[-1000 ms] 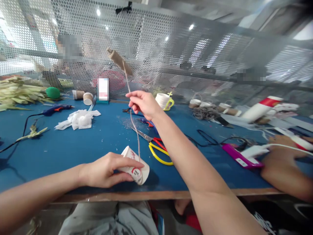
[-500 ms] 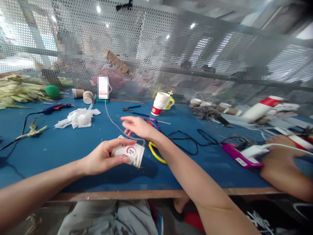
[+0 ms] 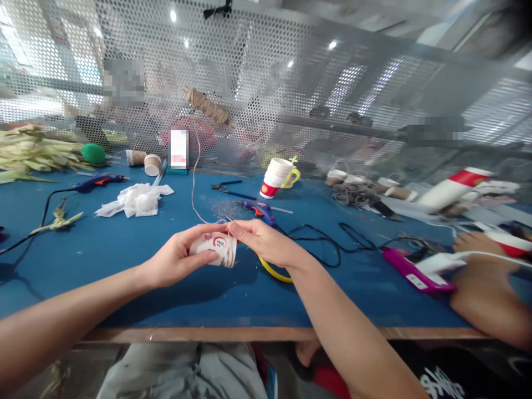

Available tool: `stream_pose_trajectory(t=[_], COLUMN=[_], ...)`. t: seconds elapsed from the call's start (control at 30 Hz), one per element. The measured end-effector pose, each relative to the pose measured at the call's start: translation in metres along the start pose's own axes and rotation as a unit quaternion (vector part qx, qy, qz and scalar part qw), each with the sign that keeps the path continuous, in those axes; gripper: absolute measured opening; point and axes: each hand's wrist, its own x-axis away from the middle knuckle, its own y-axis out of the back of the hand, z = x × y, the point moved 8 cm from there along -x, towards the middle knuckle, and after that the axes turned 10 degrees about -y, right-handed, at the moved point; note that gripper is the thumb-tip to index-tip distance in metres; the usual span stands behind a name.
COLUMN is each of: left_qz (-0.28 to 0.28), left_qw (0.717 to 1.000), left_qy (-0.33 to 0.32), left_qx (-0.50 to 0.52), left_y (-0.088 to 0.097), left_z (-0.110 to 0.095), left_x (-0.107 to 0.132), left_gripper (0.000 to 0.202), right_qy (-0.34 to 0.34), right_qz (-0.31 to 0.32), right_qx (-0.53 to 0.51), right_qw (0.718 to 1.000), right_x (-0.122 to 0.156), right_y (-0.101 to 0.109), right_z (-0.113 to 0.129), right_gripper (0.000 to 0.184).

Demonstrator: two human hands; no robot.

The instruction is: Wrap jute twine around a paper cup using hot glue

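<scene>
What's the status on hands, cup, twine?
Left hand gripping paper cup. Right hand at its right end. Twine leading up toward spool. Yellow handle partly behind right hand.

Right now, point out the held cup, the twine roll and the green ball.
Held cup (image 3: 224,247): head view, printed side wall.
Twine roll (image 3: 209,107): head view, middle of the windings.
Green ball (image 3: 93,153): head view, rounded front.

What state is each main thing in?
Left hand: closed around cup
Right hand: at cup's rim, grip unclear
Cup: held on its side
Twine: slack
Spool: wound, tilted
Phone: upright, screen lit
Cup stack: nested, standing
Pliers: lying, handles apart
Glue guns: lying down
Scissors: mostly hidden, opening unclear
</scene>
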Motion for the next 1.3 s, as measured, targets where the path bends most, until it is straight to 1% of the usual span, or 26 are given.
stream_pose_trajectory(t=[0.1,0.2,0.3,0.37,0.43,0.57,0.67,0.73,0.77,0.8,0.83,0.87,0.9,0.93,0.97,1.03,1.07,1.13,1.2,1.3], left_qz=[0.009,0.022,0.028,0.033,0.037,0.044,0.044,0.041,0.04,0.038,0.035,0.031,0.029,0.026,0.024,0.021,0.02,0.015,0.008,-0.004], left_qw=[0.999,0.996,0.995,0.995,0.995,0.992,0.989,0.988,0.988,0.989,0.989,0.989,0.99,0.989,0.989,0.99,0.99,0.99,0.99,0.991], left_qy=[0.0,0.012,0.022,0.023,0.017,0.019,0.037,0.05,0.055,0.06,0.062,0.064,0.064,0.064,0.064,0.06,0.057,0.054,0.061,0.072], left_qx=[-0.046,-0.086,-0.096,-0.089,-0.086,-0.114,-0.139,-0.14,-0.136,-0.132,-0.128,-0.126,-0.126,-0.127,-0.128,-0.129,-0.13,-0.129,-0.127,-0.112], left_y=[0.001,0.001,0.001,0.001,0.0,-0.001,0.0,0.0,0.001,0.001,0.002,0.003,0.004,0.005,0.006,0.009,0.009,0.011,0.013,0.016], left_z=[0.003,0.007,0.007,0.006,0.005,0.008,0.01,0.009,0.009,0.008,0.007,0.007,0.006,0.006,0.006,0.006,0.007,0.007,0.009,0.009], left_x=[0.0,0.001,0.002,0.002,0.002,0.002,0.002,0.001,0.001,0.001,0.0,0.0,-0.001,-0.001,-0.001,-0.001,-0.002,-0.002,-0.003,-0.004], left_gripper=[0.043,0.044,0.045,0.047,0.047,0.044,0.039,0.037,0.037,0.036,0.036,0.036,0.037,0.037,0.037,0.038,0.038,0.039,0.039,0.04], right_qy=[0.002,0.006,0.01,0.011,0.014,0.001,-0.007,-0.007,-0.013,-0.028,-0.052,-0.089,-0.146,-0.213,-0.248,-0.288,-0.302,-0.311,-0.307,-0.295], right_qz=[-0.023,-0.029,-0.007,0.012,0.017,-0.014,-0.017,-0.037,-0.066,-0.108,-0.168,-0.246,-0.309,-0.342,-0.343,-0.33,-0.321,-0.306,-0.302,-0.314], right_qx=[0.031,0.059,0.065,0.069,0.075,0.081,0.086,0.097,0.105,0.114,0.136,0.176,0.234,0.292,0.305,0.31,0.306,0.292,0.272,0.228], right_qw=[0.999,0.998,0.998,0.997,0.997,0.997,0.996,0.995,0.992,0.987,0.975,0.949,0.91,0.867,0.853,0.844,0.844,0.851,0.861,0.873], right_x=[-0.002,-0.002,-0.002,-0.004,-0.006,-0.011,-0.014,-0.016,-0.017,-0.019,-0.019,-0.018,-0.015,-0.013,-0.014,-0.018,-0.02,-0.023,-0.026,-0.026], right_y=[-0.003,-0.003,-0.003,-0.004,-0.004,-0.005,-0.003,0.011,0.025,0.042,0.064,0.088,0.111,0.128,0.139,0.15,0.151,0.148,0.142,0.137], right_z=[-0.001,0.0,0.002,0.004,0.005,0.004,0.003,0.001,-0.002,-0.007,-0.015,-0.025,-0.037,-0.051,-0.065,-0.087,-0.097,-0.109,-0.113,-0.111], right_gripper=[0.052,0.045,0.035,0.032,0.029,0.03,0.033,0.034,0.035,0.033,0.031,0.03,0.028,0.026,0.024,0.015,0.012,0.013,0.013,0.013])
